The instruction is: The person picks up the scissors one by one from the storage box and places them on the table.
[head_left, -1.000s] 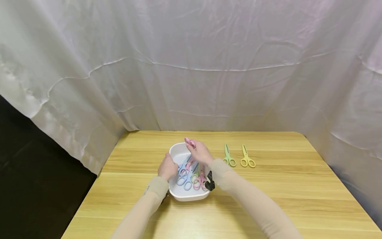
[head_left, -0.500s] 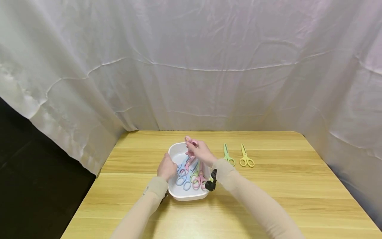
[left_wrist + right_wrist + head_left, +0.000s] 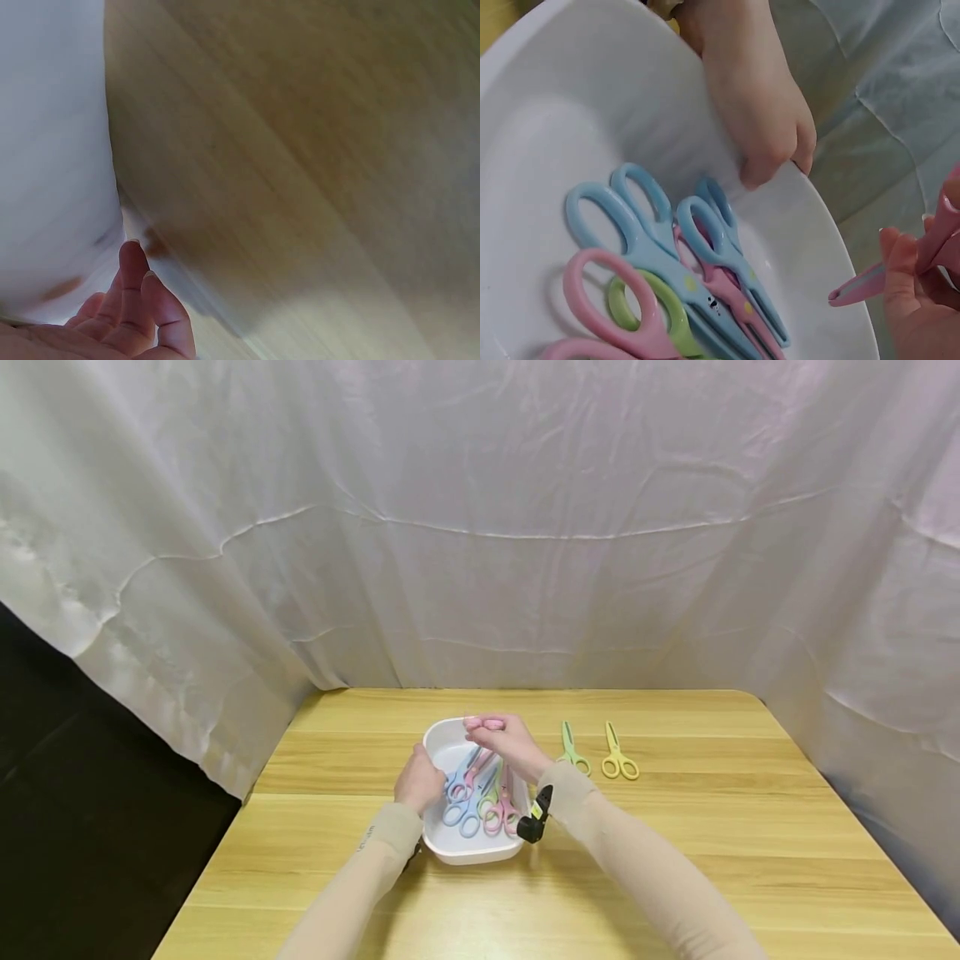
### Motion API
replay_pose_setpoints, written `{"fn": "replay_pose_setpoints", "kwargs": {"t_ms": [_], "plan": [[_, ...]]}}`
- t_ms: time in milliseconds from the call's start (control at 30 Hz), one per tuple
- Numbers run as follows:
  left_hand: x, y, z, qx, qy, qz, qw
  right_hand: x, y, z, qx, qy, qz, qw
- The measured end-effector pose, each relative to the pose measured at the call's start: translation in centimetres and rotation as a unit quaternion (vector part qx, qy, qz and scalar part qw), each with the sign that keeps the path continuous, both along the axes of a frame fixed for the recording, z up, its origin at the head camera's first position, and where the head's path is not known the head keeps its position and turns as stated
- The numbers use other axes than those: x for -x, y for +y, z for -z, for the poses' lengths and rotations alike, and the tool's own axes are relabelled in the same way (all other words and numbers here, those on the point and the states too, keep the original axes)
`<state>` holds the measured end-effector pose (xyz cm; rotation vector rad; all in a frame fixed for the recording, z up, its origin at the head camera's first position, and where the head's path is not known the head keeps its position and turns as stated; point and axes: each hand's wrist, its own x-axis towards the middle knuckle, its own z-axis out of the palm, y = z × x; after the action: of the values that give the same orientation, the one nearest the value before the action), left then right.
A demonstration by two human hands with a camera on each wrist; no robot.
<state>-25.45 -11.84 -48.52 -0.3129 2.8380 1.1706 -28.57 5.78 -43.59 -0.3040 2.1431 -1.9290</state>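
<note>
My left hand (image 3: 420, 781) grips the left rim of a white bin (image 3: 474, 857); in the left wrist view its fingers (image 3: 135, 292) lie against the bin's outer wall. My right hand (image 3: 512, 746) holds pink scissors (image 3: 483, 723) above the bin's back right part. In the right wrist view these scissors (image 3: 862, 286) have their blades pointing left, over the rim, with the right hand (image 3: 919, 315) round them. Inside the bin lie blue scissors (image 3: 656, 259), pink scissors (image 3: 622, 300) and green scissors (image 3: 676, 315), overlapping one another.
Green scissors (image 3: 574, 755) and yellow scissors (image 3: 618, 757) lie side by side on the wooden table (image 3: 712, 810), right of the bin. A pale curtain (image 3: 525, 602) hangs behind the table and along its sides.
The right hand has lifted slightly and turned, and the pink scissors in it have tilted, their handles now level. The left hand stays on the rim.
</note>
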Motion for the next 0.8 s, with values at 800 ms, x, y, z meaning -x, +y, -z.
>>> {"fn": "replay_pose_setpoints", "kwargs": {"t_ms": [800], "plan": [[0.1,0.0,0.2,-0.009,-0.004,-0.003,0.9999,-0.2,1.5,0.8,0.001,-0.003,0.048,0.9988]]}}
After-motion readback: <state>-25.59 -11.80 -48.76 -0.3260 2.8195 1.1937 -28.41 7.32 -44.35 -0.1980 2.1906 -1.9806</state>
